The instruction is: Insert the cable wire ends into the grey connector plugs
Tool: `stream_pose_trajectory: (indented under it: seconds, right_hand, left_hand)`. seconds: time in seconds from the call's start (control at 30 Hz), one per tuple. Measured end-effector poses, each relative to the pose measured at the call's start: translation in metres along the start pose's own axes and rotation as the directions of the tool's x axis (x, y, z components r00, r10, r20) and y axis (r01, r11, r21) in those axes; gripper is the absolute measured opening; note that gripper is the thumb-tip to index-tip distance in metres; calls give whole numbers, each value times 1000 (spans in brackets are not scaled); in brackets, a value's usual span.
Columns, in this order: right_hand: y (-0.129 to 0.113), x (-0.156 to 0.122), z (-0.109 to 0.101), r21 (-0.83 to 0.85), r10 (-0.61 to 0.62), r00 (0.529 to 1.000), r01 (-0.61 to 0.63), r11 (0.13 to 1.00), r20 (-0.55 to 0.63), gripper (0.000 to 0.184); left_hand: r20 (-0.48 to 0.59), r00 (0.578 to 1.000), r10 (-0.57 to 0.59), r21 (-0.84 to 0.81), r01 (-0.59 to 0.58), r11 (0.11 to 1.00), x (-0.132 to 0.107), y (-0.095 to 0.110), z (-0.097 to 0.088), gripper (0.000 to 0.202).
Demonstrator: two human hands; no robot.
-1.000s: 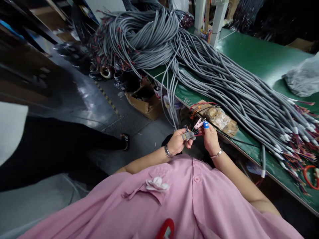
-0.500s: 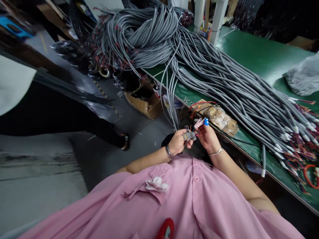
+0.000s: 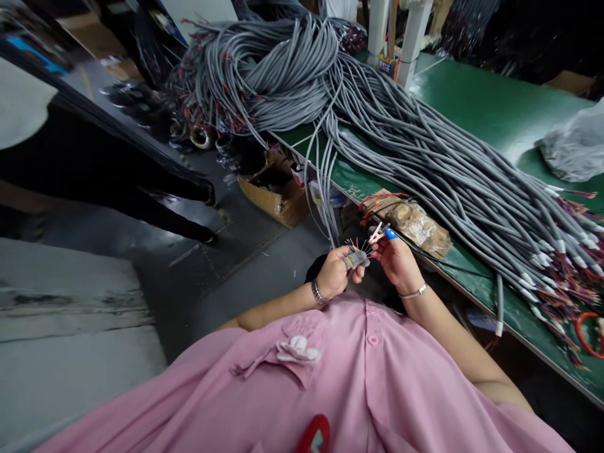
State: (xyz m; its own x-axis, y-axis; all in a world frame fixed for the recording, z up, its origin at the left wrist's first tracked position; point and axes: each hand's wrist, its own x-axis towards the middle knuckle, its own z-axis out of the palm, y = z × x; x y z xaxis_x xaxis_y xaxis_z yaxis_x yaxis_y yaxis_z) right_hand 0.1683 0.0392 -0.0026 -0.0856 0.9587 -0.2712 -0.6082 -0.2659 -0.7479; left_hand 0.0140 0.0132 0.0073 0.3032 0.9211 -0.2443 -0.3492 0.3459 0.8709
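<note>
My left hand (image 3: 334,274) is closed on the end of a multi-core cable, with grey covers on its fingertips. Thin coloured wires (image 3: 353,245) fan out above its thumb; most of the cable's grey jacket is hidden by the hand. Just to the right, my right hand (image 3: 399,264) pinches a small pale pink clip-like tool (image 3: 376,234), its jaws close to the wires. A blue fingertip cover (image 3: 390,233) sits on one finger of that hand. Whether the clip grips a wire is too small to tell.
Grey cables (image 3: 425,151) lie in a thick bundle along the green table (image 3: 491,100), their stripped ends at right. A taped wooden block (image 3: 415,223) sits at the table edge. Below is a cardboard box (image 3: 278,201). A person in black trousers (image 3: 94,157) is at left.
My right hand has shifted slightly right and down, and the pink clip has tilted. The coloured wires are more spread. The person at left has moved their legs in a stride.
</note>
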Motion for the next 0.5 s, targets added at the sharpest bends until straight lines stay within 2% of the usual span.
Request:
stream_pose_trajectory:
  seconds: [0.17, 0.3, 0.37, 0.5]
  right_hand:
    - [2, 4, -2, -5, 7, 1000, -7, 1000, 8, 44]
    - [4, 9, -1, 19, 39, 999, -39, 999, 30, 43]
    - [5, 12, 0, 45, 45, 999, -45, 998, 8, 41]
    - [10, 18, 2, 68, -20, 998, 24, 997, -56, 38]
  left_hand:
    - [-20, 1000, -20, -13, 19, 1000, 5, 3, 4, 29]
    - [-47, 998, -47, -17, 46, 999, 8, 3, 5, 34]
    - [-61, 997, -54, -24, 53, 998, 8, 3, 5, 34]
    - [-54, 997, -60, -26, 59, 998, 9, 0, 3, 32]
